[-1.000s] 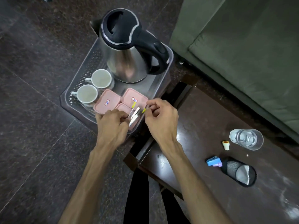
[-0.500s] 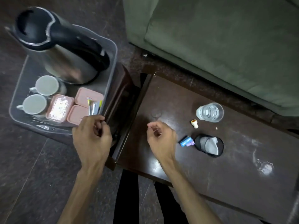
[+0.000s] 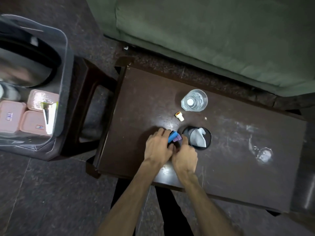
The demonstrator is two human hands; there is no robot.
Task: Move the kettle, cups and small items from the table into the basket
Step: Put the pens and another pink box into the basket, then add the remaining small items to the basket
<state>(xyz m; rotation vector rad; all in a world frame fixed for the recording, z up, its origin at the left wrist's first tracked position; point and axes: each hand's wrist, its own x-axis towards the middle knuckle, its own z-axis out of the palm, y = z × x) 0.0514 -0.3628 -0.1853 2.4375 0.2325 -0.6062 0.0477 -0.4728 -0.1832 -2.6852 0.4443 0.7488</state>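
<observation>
On the dark wooden table [image 3: 238, 176], a small blue and purple item [image 3: 174, 137] lies between my hands. My left hand [image 3: 157, 146] curls over its blue end from the left, and my right hand [image 3: 185, 155] pinches its purple end from below. At the left, the grey basket [image 3: 67, 68] holds the steel kettle [image 3: 25, 68], pink lidded boxes [image 3: 32, 122] and several sachets [image 3: 49, 116]. A blurred white cup [image 3: 7, 92] shows at the frame's left edge.
A glass of water [image 3: 194, 100], a small white cap [image 3: 179, 116] and a black mesh holder [image 3: 197, 138] with white tissue stand on the table behind my hands. The basket rests on a dark stool [image 3: 95, 92]. A green sofa [image 3: 221, 31] borders the table's far side.
Both hands left the sachets in the basket and moved right onto the table, closing around the blue and purple item. My view swung right, away from the basket.
</observation>
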